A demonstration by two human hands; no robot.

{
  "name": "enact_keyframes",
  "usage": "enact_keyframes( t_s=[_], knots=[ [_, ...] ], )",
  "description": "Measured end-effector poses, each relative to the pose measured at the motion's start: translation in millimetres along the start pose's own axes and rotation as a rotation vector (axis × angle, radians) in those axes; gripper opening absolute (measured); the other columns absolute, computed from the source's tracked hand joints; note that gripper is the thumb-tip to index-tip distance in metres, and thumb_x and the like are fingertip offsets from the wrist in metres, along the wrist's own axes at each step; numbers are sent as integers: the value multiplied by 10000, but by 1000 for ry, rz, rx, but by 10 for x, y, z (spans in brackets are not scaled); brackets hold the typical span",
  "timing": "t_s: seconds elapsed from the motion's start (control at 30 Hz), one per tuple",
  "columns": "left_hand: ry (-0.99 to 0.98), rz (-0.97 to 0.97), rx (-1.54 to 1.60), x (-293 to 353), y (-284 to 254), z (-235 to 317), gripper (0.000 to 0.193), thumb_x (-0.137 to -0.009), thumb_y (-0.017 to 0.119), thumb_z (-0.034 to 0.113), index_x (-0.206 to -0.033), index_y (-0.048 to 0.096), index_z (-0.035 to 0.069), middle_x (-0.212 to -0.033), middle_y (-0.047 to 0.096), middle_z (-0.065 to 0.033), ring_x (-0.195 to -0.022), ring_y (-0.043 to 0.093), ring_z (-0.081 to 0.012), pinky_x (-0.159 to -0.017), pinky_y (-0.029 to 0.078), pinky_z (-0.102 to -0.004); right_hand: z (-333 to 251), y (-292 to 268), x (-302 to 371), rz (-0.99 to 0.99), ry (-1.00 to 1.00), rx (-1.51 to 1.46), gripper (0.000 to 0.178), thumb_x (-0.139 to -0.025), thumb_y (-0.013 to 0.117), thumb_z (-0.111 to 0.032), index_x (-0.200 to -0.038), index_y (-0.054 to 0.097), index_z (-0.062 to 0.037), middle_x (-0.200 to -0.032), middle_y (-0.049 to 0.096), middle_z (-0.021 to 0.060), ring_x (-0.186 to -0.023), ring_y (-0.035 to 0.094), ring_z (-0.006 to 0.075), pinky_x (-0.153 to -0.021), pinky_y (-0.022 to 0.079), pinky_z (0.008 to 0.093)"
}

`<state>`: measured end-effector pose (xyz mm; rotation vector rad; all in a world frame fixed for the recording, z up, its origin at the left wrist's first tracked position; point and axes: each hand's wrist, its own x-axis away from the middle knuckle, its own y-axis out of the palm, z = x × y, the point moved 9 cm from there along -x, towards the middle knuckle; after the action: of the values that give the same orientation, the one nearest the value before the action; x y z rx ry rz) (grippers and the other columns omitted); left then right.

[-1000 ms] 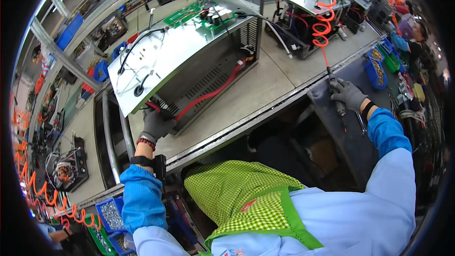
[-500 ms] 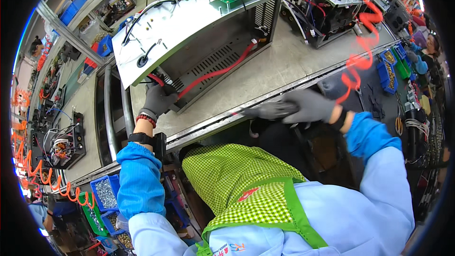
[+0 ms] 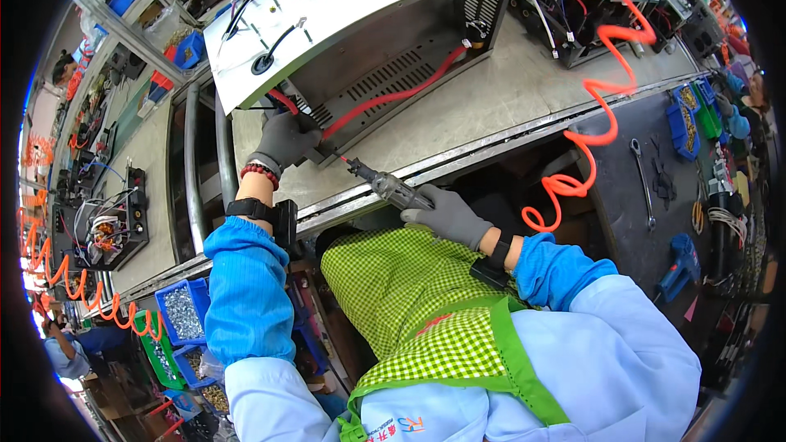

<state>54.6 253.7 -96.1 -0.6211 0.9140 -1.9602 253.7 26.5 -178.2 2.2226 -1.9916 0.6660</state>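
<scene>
A metal casing (image 3: 393, 61) with slotted vents stands on the bench, its white panel (image 3: 344, 0) tilted over the opening. A thick red cable (image 3: 401, 98) runs along inside it. At the casing's near left corner is my gloved left hand (image 3: 286, 141), fingers curled in beside the cable; what they pinch is hidden. My gloved right hand (image 3: 449, 217) grips an inline power screwdriver (image 3: 393, 188) by its rear end. Its thin bit, red at the tip, points up-left at the casing's lower edge, close to my left hand. I cannot tell whether it touches.
An orange coiled hose (image 3: 610, 115) hangs on the right, its lower end near my right forearm. A wrench (image 3: 643, 184) and a blue power tool (image 3: 681, 266) lie on the dark surface at right. Blue screw bins (image 3: 182, 311) stand lower left. Another open unit (image 3: 565, 16) sits farther back.
My right hand has brought the screwdriver left and toward the casing. My left hand stays at the corner. The whole view has shifted slightly.
</scene>
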Motion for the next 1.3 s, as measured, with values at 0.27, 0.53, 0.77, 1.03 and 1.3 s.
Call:
enact_keyframes(
  t_s=[0.27, 0.53, 0.77, 1.03, 1.3],
  knots=[
    [15, 12, -63, -45, -3, -20, 196, -812, 661, 172, -886, 713, -1, -710, 684, -75, -500, 607, -149, -467, 490, -288, 62, 42, 35, 3, 30, 25, 531, -814, 732, -437, -1094, 597, -6, -844, 644, 107, -660, 629, 156, -577, 518, 299],
    [-64, 26, -46, -49, -4, -172, 257, -763, 707, 303, -874, 765, 79, -797, 714, -139, -792, 689, -272, -766, 539, -367, 30, 57, 22, -10, 24, -39, 549, -817, 724, -439, -1124, 598, -1, -849, 643, 108, -659, 632, 158, -585, 532, 302],
    [-88, 7, -78, -48, 4, -140, 259, -758, 723, 301, -882, 762, 77, -838, 723, -140, -815, 695, -283, -772, 544, -379, 27, 74, 12, -7, 42, -1, 561, -814, 724, -447, -1125, 598, 3, -856, 647, 113, -649, 634, 169, -587, 534, 300],
    [-108, 45, -75, -67, 3, -206, 278, -758, 730, 321, -881, 760, 73, -835, 722, -148, -820, 696, -288, -774, 543, -391, 205, 610, 161, -346, 237, -702, 541, -930, 493, -611, -955, 564, -75, -689, 522, 25, -472, 516, 88, -398, 423, 217],
    [-80, 53, -168, -71, 5, -134, 245, -774, 712, 245, -880, 747, 27, -786, 721, -119, -677, 689, -212, -658, 549, -349, -112, 832, 352, -406, 298, -710, 447, -937, 530, -548, -914, 493, -103, -707, 480, -4, -501, 477, 65, -408, 373, 199]
  ],
)
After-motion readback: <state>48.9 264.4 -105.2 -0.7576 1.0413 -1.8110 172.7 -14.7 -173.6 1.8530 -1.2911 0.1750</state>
